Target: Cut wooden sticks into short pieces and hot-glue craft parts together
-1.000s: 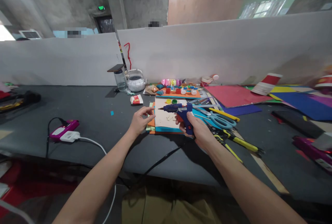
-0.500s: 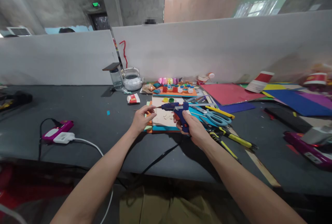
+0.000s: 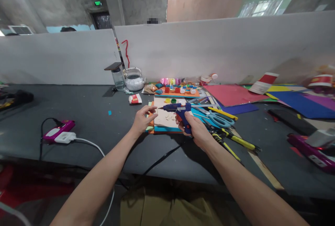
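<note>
My right hand (image 3: 193,124) is wrapped round the handle of a blue glue gun (image 3: 174,107), whose nozzle points left. The fingers of my left hand (image 3: 143,117) are bent together right at the nozzle tip; whatever they pinch is too small to make out. Beneath the gun lies a pale sheet (image 3: 162,121) on a stack of coloured paper, with several small pale sticks (image 3: 170,117) on it. Yellow and green paint pots (image 3: 173,100) stand on the sheet behind the gun.
Blue-handled scissors (image 3: 221,119), yellow-black pliers (image 3: 242,142) and a yellow cutter lie right of the stack. A glass jar (image 3: 119,79) and a kettle (image 3: 134,82) stand behind on the left. A purple power strip (image 3: 59,131) with a white cable lies at left. Coloured sheets (image 3: 235,94) cover the back right.
The view has shifted very slightly. Both hands and the glue gun keep almost the same place, with the nozzle still at my left fingertips.
</note>
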`<state>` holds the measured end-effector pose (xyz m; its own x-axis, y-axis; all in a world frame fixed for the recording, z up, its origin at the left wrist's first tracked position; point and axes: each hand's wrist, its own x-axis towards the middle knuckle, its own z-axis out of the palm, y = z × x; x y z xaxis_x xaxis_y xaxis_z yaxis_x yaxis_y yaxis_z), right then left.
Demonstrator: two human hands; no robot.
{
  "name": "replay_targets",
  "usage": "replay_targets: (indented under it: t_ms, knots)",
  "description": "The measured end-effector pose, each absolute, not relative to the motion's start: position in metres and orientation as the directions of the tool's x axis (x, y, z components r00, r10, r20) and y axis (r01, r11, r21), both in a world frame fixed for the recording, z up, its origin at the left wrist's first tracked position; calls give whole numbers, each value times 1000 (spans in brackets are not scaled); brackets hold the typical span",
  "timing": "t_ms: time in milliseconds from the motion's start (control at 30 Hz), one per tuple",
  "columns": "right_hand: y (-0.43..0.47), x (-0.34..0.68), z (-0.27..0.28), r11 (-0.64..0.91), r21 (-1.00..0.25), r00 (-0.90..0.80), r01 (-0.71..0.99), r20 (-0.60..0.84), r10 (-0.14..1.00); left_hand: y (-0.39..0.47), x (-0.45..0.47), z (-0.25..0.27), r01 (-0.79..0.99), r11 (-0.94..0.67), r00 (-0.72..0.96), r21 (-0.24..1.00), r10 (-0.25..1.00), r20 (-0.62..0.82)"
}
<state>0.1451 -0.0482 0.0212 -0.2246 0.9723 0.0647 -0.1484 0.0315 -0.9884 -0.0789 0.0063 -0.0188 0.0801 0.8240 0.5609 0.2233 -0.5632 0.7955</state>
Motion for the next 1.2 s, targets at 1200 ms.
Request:
replay_targets:
  t_ms: [1200]
  knots:
    - [-48,146,22,-1,-990,-250,-141,34,968,3,-78,-16,201,-541,64,817,839,540]
